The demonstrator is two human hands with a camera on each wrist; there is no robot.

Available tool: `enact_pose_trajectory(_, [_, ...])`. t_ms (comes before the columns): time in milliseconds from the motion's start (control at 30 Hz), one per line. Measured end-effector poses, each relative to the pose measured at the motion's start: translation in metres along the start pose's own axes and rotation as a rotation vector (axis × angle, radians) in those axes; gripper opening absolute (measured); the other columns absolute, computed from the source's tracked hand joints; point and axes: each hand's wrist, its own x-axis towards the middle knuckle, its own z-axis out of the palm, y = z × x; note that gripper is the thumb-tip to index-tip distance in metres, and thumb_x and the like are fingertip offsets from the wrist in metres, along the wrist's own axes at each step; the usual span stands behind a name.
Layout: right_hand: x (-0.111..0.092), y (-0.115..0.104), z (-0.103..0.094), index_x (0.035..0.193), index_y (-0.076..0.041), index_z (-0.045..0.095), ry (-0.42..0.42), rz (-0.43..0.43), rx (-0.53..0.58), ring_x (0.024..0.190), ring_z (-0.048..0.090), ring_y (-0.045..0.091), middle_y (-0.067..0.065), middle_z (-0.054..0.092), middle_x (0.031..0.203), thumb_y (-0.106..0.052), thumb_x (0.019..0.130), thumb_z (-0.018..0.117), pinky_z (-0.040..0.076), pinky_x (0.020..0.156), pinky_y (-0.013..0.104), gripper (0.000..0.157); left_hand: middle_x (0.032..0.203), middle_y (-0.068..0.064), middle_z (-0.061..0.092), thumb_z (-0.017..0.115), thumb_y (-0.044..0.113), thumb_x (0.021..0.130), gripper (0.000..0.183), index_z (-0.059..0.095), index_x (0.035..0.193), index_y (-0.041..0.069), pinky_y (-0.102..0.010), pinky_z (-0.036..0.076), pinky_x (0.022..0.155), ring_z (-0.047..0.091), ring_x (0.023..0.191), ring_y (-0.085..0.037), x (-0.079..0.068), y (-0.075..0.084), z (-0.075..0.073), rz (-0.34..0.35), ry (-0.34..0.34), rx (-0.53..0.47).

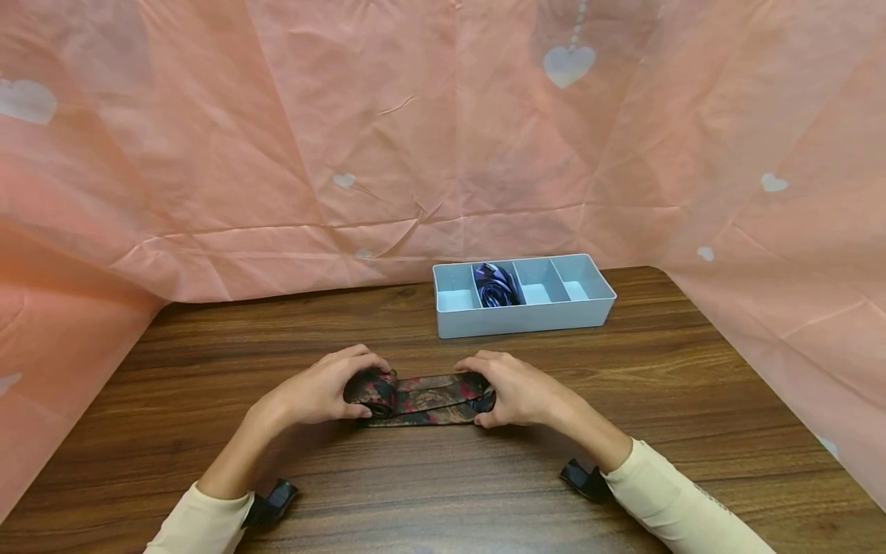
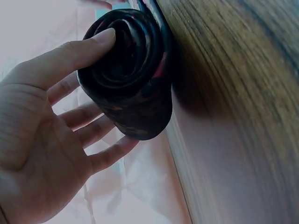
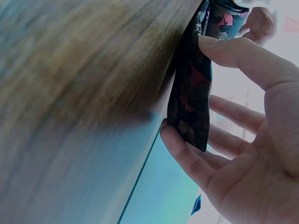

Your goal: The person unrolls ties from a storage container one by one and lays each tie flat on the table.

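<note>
The left wrist view bares the spiral end of the patterned tie (image 1: 434,394), which the head view shows only partly; the head view shows its layered length on the desk (image 1: 388,492), long axis running left to right, coil at the left. The left hand (image 1: 314,394) has its fingers curled round the coil; the right hand (image 1: 522,388) pinches the opposite end. Marks on the right sleeve (image 1: 674,492) are too small to read.

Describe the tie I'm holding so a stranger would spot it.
On the wooden table, in front of the pale blue box, the left hand and right hand hold a partly rolled tie. Its dark cloth has red patches, unlike the purple-blue tie in the box.
</note>
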Motion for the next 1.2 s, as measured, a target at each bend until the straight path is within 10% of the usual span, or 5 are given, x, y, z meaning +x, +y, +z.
enact_pose_trajectory(1200, [0.000,-0.007,-0.003,0.137,-0.004,0.062,-0.034,0.008,-0.019,0.111,0.064,0.028,0.011,0.066,0.126,-0.017,0.077,0.092,0.055,0.092,0.048,0.067,0.131,-0.008,0.064,0.086,0.017,0.086,0.050,0.067,0.130,0.006,-0.060,0.044,0.104,0.059,0.125,-0.031,0.003,0.012,0.002,-0.022,0.001,0.095])
